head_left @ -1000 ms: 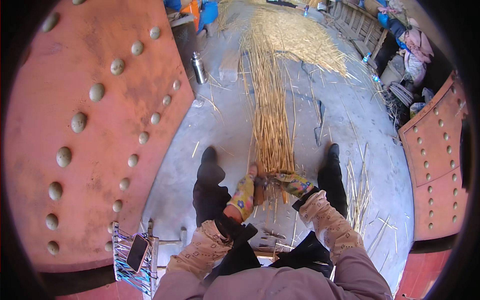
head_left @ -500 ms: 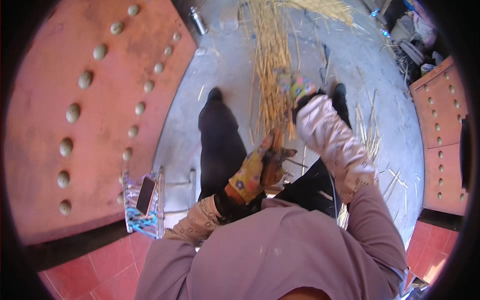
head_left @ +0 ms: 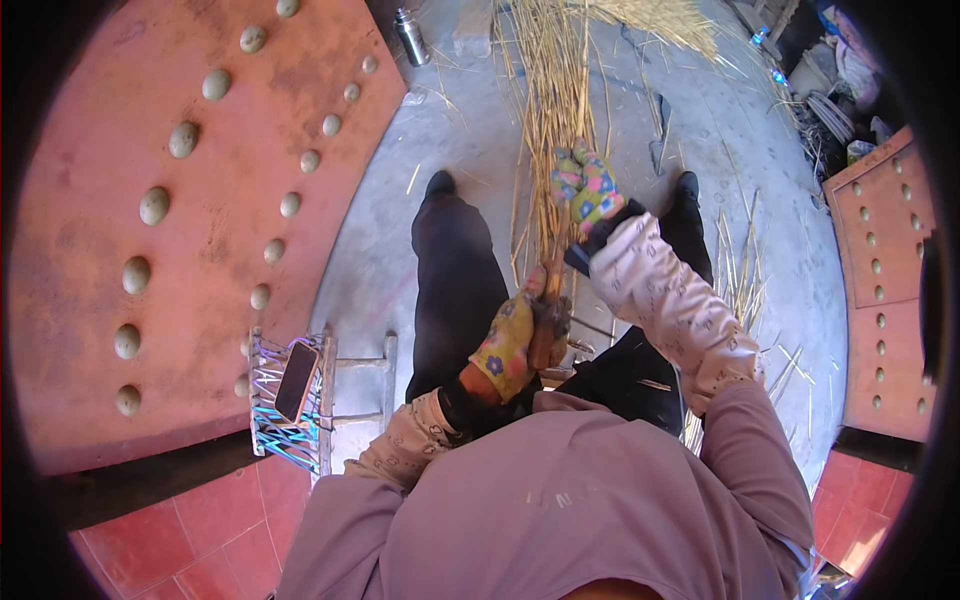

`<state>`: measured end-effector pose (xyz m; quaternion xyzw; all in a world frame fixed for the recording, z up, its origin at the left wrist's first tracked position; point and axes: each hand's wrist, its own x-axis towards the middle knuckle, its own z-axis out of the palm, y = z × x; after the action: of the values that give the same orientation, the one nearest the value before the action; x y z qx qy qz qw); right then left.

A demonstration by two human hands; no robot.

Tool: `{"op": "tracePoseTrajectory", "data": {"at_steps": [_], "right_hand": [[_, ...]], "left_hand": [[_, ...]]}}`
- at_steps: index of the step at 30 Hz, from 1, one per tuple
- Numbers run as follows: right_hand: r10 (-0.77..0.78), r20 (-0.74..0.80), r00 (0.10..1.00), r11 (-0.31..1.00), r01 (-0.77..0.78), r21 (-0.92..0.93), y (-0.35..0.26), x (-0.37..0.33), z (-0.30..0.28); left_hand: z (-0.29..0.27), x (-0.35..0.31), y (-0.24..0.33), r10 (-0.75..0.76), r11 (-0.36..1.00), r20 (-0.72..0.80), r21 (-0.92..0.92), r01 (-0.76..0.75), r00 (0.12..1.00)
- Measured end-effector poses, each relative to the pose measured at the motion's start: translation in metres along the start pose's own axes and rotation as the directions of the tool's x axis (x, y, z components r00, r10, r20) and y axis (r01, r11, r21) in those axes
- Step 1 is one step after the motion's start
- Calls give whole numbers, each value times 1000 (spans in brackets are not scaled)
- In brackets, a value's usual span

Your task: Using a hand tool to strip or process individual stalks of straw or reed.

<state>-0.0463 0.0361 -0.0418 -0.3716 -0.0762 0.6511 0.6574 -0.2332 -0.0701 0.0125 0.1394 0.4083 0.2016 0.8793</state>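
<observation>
A long bundle of dry straw-coloured stalks (head_left: 548, 85) runs from the far floor toward my lap, narrowing as it comes nearer. My left hand (head_left: 508, 342), in a yellow flowered glove with bare fingertips, is closed on the brown, handle-like lower end (head_left: 545, 335) of the bundle, between my knees. Farther out, my right hand (head_left: 590, 188), in a similar flowered glove, closes around stalks at the bundle's right side. Its palm hides part of them. Whether the brown end is a separate wooden piece cannot be made out.
A large orange door panel with round studs (head_left: 225, 190) stands at the left, another (head_left: 880, 290) at the right. A corded stool (head_left: 300, 440) holds a phone (head_left: 296, 382). At the back are a metal flask (head_left: 411, 38) and a straw pile (head_left: 665, 18). Loose stalks (head_left: 740, 270) lie to the right.
My right hand has shifted slightly left and nearer along the bundle, its fingers now more plainly curled on the stalks. My left hand keeps its hold. The whole view has tilted a little.
</observation>
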Motion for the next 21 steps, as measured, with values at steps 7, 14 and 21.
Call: {"op": "tracePoseTrajectory", "data": {"at_steps": [7, 14, 21], "right_hand": [[62, 117, 991, 998, -58, -31, -21, -41, 19], [-44, 229, 972, 959, -23, 283, -146, 20, -34], [-219, 275, 936, 973, 189, 132, -107, 11, -31]], "left_hand": [[2, 8, -4, -20, 1000, 83, 20, 19, 996], [1, 0, -28, -9, 996, 310, 86, -19, 951], [11, 21, -9, 77, 954, 214, 267, -134, 974]]}}
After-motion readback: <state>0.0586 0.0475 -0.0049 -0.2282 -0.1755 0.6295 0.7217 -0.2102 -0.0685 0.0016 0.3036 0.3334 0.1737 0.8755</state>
